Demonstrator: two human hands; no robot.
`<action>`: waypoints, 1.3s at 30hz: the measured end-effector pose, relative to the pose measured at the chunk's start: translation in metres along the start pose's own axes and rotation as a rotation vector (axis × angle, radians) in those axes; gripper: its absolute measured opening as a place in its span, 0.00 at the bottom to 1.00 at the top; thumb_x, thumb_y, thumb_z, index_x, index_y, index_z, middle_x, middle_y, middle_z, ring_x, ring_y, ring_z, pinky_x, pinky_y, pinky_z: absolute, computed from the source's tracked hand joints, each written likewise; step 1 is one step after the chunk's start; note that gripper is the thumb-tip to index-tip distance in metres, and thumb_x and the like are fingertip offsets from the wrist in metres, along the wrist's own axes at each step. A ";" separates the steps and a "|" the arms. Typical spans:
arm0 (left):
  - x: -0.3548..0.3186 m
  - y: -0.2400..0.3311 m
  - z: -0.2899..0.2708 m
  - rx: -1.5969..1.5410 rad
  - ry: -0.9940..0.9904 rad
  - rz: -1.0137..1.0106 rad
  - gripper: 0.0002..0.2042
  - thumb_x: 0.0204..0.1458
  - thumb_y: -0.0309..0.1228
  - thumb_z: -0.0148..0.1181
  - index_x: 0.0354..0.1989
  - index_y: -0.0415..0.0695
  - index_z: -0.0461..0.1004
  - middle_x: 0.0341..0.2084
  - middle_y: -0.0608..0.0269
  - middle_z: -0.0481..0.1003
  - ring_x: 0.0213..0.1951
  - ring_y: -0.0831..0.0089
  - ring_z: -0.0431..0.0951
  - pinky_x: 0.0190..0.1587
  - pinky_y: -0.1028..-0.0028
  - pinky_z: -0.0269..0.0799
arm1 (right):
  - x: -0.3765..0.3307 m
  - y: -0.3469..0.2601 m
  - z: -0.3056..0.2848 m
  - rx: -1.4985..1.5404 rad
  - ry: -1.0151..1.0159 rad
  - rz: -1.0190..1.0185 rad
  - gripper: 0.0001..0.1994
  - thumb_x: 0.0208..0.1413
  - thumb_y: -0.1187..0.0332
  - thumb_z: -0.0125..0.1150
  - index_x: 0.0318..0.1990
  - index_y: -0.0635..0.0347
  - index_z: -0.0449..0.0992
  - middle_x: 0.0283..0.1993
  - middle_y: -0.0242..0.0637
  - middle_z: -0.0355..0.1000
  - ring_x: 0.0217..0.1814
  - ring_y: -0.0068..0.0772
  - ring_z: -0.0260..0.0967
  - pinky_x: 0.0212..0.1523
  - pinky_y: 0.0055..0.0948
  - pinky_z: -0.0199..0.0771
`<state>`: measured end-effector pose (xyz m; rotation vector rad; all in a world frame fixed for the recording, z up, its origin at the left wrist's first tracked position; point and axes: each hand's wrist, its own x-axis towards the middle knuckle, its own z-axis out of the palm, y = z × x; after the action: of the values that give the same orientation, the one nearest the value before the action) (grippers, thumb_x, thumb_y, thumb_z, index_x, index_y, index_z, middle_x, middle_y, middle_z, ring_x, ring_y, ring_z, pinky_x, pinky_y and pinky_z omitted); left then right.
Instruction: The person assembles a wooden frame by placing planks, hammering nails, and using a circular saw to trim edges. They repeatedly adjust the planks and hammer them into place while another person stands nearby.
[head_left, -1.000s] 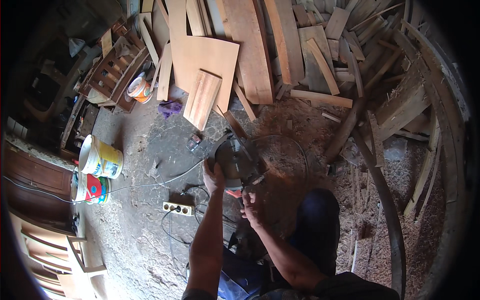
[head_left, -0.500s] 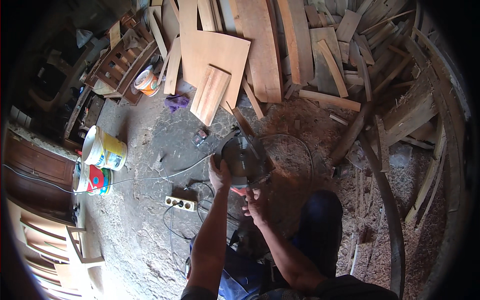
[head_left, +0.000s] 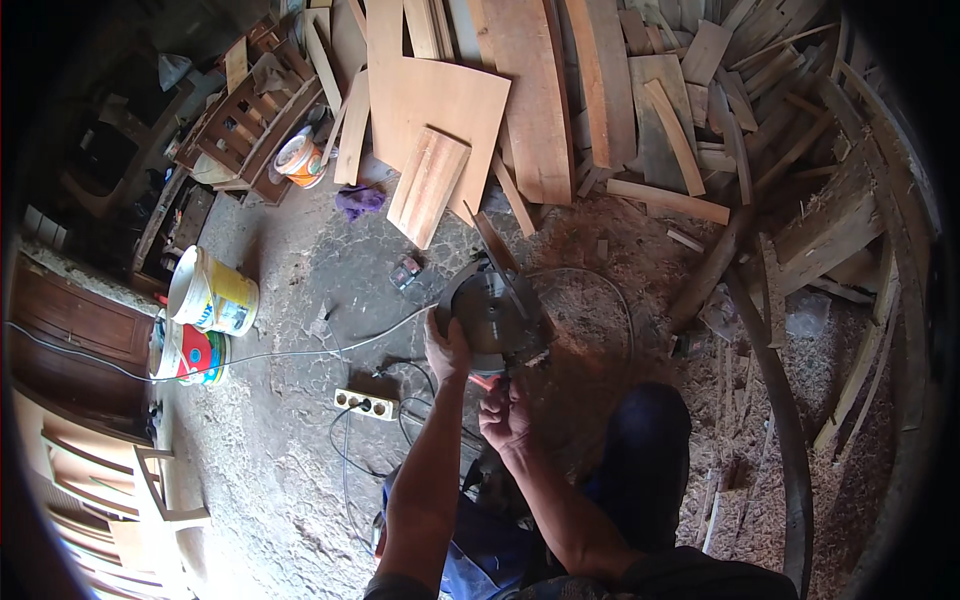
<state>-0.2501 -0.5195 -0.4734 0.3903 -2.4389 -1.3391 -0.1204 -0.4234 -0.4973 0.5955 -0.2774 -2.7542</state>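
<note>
Worn, cracked grey floor (head_left: pixel 285 290) surrounds the dark, round-bladed metal saw (head_left: pixel 488 315); remotely I see the left hand (head_left: pixel 447 350) clasping its left edge, the right hand (head_left: pixel 506 416) curled below, its hold unclear.

Your left hand (head_left: pixel 447 350) grips the rim of a dark round tool (head_left: pixel 490 318); your right hand (head_left: pixel 505 415) curls at its red part (head_left: pixel 487 382). Left of your left forearm (head_left: pixel 425 480) lies a power strip (head_left: pixel 365 404); beyond, wooden boards (head_left: pixel 440 95).
</note>
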 end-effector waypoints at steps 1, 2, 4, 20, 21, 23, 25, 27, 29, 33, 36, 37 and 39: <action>-0.001 0.004 0.002 -0.017 -0.008 -0.012 0.29 0.58 0.38 0.59 0.66 0.37 0.66 0.56 0.39 0.74 0.57 0.45 0.75 0.60 0.59 0.69 | 0.002 0.000 -0.004 0.085 -0.050 0.037 0.19 0.65 0.47 0.57 0.38 0.53 0.79 0.19 0.20 0.55 0.20 0.18 0.55 0.18 0.19 0.58; -0.002 0.005 0.002 -0.011 0.009 -0.003 0.28 0.58 0.37 0.59 0.65 0.37 0.67 0.55 0.39 0.75 0.57 0.46 0.76 0.60 0.59 0.69 | 0.004 0.001 -0.008 0.171 -0.102 0.079 0.19 0.65 0.47 0.57 0.38 0.54 0.80 0.19 0.20 0.53 0.20 0.18 0.52 0.18 0.19 0.57; -0.004 0.008 0.003 0.000 0.043 0.015 0.27 0.57 0.36 0.60 0.63 0.36 0.68 0.53 0.39 0.76 0.55 0.48 0.77 0.59 0.61 0.69 | 0.008 0.000 -0.016 0.196 -0.178 0.089 0.20 0.64 0.45 0.58 0.39 0.54 0.80 0.19 0.20 0.52 0.20 0.18 0.52 0.18 0.19 0.58; 0.008 -0.011 -0.020 0.092 -0.095 -0.105 0.30 0.59 0.43 0.57 0.67 0.41 0.61 0.56 0.37 0.73 0.58 0.41 0.73 0.60 0.53 0.68 | 0.008 0.022 0.002 -2.551 -0.375 -0.773 0.29 0.53 0.69 0.62 0.63 0.61 0.65 0.58 0.50 0.69 0.63 0.56 0.67 0.61 0.47 0.70; 0.010 -0.015 -0.028 0.096 -0.101 -0.105 0.30 0.59 0.43 0.57 0.67 0.40 0.61 0.56 0.36 0.73 0.58 0.40 0.73 0.60 0.53 0.68 | 0.015 0.026 0.017 -2.646 -0.354 -0.656 0.30 0.49 0.72 0.63 0.63 0.61 0.65 0.58 0.50 0.68 0.63 0.58 0.66 0.61 0.48 0.70; 0.010 0.003 -0.008 0.058 -0.166 -0.071 0.30 0.59 0.43 0.56 0.65 0.39 0.61 0.55 0.35 0.72 0.57 0.39 0.73 0.59 0.53 0.67 | 0.066 -0.009 -0.012 -2.880 -0.304 -0.701 0.31 0.49 0.73 0.60 0.64 0.63 0.64 0.61 0.56 0.69 0.63 0.56 0.68 0.59 0.50 0.70; 0.005 0.016 0.020 0.018 -0.242 -0.049 0.30 0.59 0.44 0.57 0.64 0.36 0.61 0.54 0.32 0.72 0.57 0.38 0.73 0.59 0.52 0.67 | 0.096 -0.054 -0.033 -2.995 -0.227 -0.567 0.30 0.48 0.73 0.60 0.63 0.65 0.65 0.57 0.57 0.72 0.63 0.58 0.68 0.60 0.51 0.70; 0.006 -0.001 0.014 -0.045 -0.257 -0.096 0.30 0.59 0.43 0.58 0.63 0.34 0.62 0.52 0.35 0.74 0.56 0.44 0.75 0.58 0.56 0.69 | 0.105 -0.043 -0.028 -3.001 -0.272 -0.400 0.29 0.48 0.73 0.60 0.62 0.66 0.67 0.55 0.56 0.74 0.62 0.58 0.69 0.62 0.52 0.68; 0.008 -0.024 -0.003 -0.143 -0.239 -0.137 0.30 0.56 0.40 0.62 0.60 0.31 0.65 0.47 0.42 0.77 0.50 0.52 0.78 0.54 0.60 0.72 | 0.104 -0.015 -0.018 -3.038 -0.341 -0.444 0.28 0.47 0.71 0.60 0.60 0.67 0.70 0.55 0.56 0.75 0.62 0.58 0.69 0.64 0.53 0.66; 0.021 -0.042 -0.023 -0.431 -0.365 -0.290 0.28 0.49 0.40 0.70 0.52 0.31 0.73 0.43 0.49 0.79 0.44 0.61 0.80 0.46 0.64 0.77 | 0.111 0.002 -0.014 -3.001 -0.401 -0.512 0.25 0.47 0.66 0.61 0.56 0.65 0.76 0.60 0.55 0.72 0.66 0.58 0.66 0.68 0.52 0.61; 0.000 0.024 0.000 -0.174 -0.298 -0.270 0.31 0.45 0.45 0.72 0.50 0.31 0.74 0.41 0.49 0.80 0.43 0.63 0.80 0.45 0.65 0.77 | 0.114 -0.054 -0.022 -3.051 -0.409 -0.779 0.29 0.52 0.60 0.60 0.61 0.65 0.70 0.62 0.58 0.69 0.67 0.59 0.65 0.70 0.53 0.56; 0.001 0.039 0.005 -0.214 -0.246 -0.290 0.34 0.40 0.47 0.74 0.48 0.30 0.73 0.42 0.41 0.80 0.46 0.52 0.82 0.48 0.60 0.77 | 0.115 -0.061 -0.013 -2.989 -0.442 -0.951 0.30 0.54 0.58 0.60 0.63 0.65 0.68 0.63 0.58 0.68 0.67 0.59 0.64 0.71 0.53 0.54; -0.001 0.010 -0.050 0.031 -0.124 -0.356 0.34 0.43 0.47 0.70 0.48 0.28 0.71 0.43 0.34 0.78 0.48 0.45 0.81 0.50 0.57 0.76 | 0.052 0.042 0.046 -2.923 -0.428 -0.824 0.33 0.55 0.54 0.62 0.64 0.65 0.66 0.64 0.57 0.66 0.65 0.57 0.65 0.67 0.51 0.59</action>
<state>-0.2295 -0.5514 -0.4400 0.8038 -2.5803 -1.5041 -0.1748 -0.4746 -0.4651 -0.8128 3.1075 -0.6527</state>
